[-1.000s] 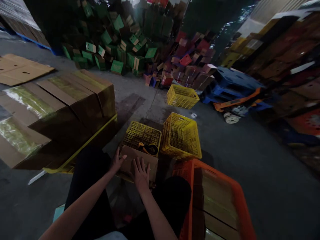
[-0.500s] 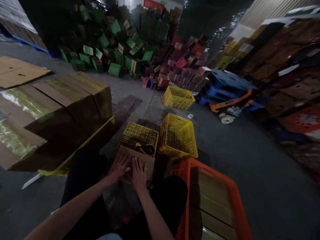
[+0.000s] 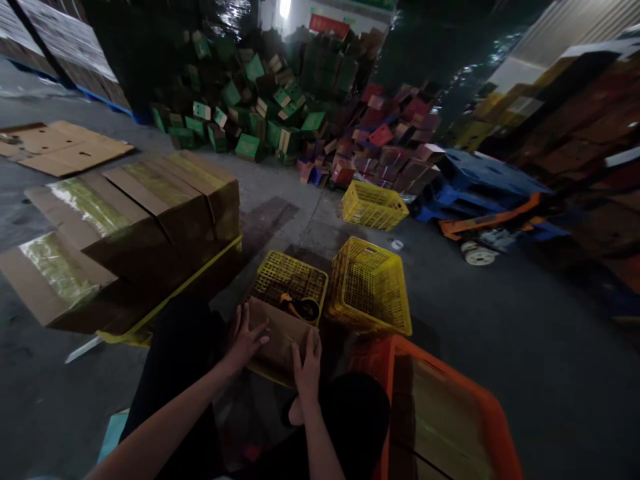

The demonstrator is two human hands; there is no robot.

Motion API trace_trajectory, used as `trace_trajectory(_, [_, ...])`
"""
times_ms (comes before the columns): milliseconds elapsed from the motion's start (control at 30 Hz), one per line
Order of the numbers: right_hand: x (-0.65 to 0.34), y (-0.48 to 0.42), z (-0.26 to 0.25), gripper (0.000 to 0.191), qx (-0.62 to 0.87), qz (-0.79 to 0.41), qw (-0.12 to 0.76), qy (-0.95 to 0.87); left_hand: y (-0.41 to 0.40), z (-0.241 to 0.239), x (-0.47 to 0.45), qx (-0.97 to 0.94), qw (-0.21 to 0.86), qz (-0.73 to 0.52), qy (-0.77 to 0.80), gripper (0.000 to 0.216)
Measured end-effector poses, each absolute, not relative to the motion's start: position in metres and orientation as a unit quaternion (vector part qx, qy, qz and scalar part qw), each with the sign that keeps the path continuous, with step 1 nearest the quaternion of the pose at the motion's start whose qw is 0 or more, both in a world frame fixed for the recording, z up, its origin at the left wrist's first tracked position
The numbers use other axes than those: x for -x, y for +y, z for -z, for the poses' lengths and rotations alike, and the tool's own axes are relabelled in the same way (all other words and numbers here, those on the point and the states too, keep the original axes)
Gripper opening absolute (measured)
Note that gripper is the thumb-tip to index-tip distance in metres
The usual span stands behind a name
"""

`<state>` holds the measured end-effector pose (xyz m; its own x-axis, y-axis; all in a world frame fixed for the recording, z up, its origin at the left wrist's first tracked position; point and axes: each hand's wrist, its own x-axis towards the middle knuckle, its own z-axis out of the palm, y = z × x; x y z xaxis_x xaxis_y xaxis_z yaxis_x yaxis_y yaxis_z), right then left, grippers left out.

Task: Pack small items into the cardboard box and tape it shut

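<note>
A small brown cardboard box rests on a yellow plastic crate with a lattice top face, between my knees. My left hand clasps the box's left end, with some fingers over its edge and the thumb on top. At the opposite end my right hand holds the right edge, thumb and forefinger on the top face. Just behind the box lies a tape dispenser, black and orange, on the crate. The undersides of both hands are hidden.
Beside it stands an open yellow crate, with another yellow crate farther off. An orange crate holds boxes at right. Taped cartons are stacked at left. Farther back are green boxes, blue pallets and a pallet jack.
My hands have moved apart, from lying flat near the middle of the box top to its left and right ends. The view has shifted slightly left.
</note>
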<state>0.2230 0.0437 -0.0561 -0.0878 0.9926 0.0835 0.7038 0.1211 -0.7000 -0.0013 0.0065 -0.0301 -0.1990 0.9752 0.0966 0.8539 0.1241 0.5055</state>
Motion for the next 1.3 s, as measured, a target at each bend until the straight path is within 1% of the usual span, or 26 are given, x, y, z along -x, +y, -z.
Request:
trace_trajectory(100, [-0.222,0.045,0.058,0.075,0.616,-0.262,0.303,-0.678,0.008,0.030,0.004,-0.622,0.126,-0.238,0.736,0.044])
trace_trajectory(233, [-0.219,0.046,0.055,0.077,0.642,-0.263,0.304,-0.654,0.007,0.038,0.011,-0.617,0.135,-0.256,0.732,0.048])
trace_trajectory(400, [-0.218,0.047,0.049,0.078,0.629,-0.294,0.298,-0.655,0.008,0.051,0.024,-0.594,0.170,-0.324,0.716,0.048])
trace_trajectory(600, [-0.220,0.046,0.050,0.079,0.632,-0.282,0.308,-0.653,0.008,0.056,0.025,-0.519,0.197,-0.382,0.739,0.047])
trace_trajectory(700, [-0.220,0.046,0.050,0.079,0.632,-0.278,0.301,-0.658,0.008,0.055,0.024,-0.502,0.234,-0.403,0.728,0.049])
trace_trajectory(833, [-0.218,0.045,0.046,0.079,0.634,-0.270,0.270,-0.673,0.009,0.055,0.026,-0.489,0.248,-0.418,0.724,0.048])
trace_trajectory(933, [-0.216,0.044,0.037,0.085,0.658,-0.214,0.197,-0.694,0.010,0.058,0.028,-0.495,0.252,-0.419,0.718,0.046])
trace_trajectory(1033, [-0.211,0.049,0.018,0.100,0.641,-0.137,0.071,-0.752,0.010,0.063,0.029,-0.500,0.247,-0.424,0.713,0.046])
trace_trajectory(1100, [-0.206,0.060,0.003,0.107,0.576,-0.128,-0.023,-0.807,0.011,0.066,0.029,-0.497,0.243,-0.430,0.713,0.046])
trace_trajectory(1167, [-0.197,0.074,-0.011,0.121,0.522,-0.133,-0.107,-0.836,0.011,0.067,0.029,-0.493,0.244,-0.435,0.713,0.045])
trace_trajectory(1233, [-0.188,0.088,-0.022,0.133,0.476,-0.147,-0.171,-0.850,0.012,0.066,0.029,-0.490,0.248,-0.437,0.712,0.045])
trace_trajectory(1300, [-0.180,0.098,-0.026,0.139,0.442,-0.169,-0.218,-0.853,0.012,0.064,0.030,-0.490,0.252,-0.437,0.711,0.045])
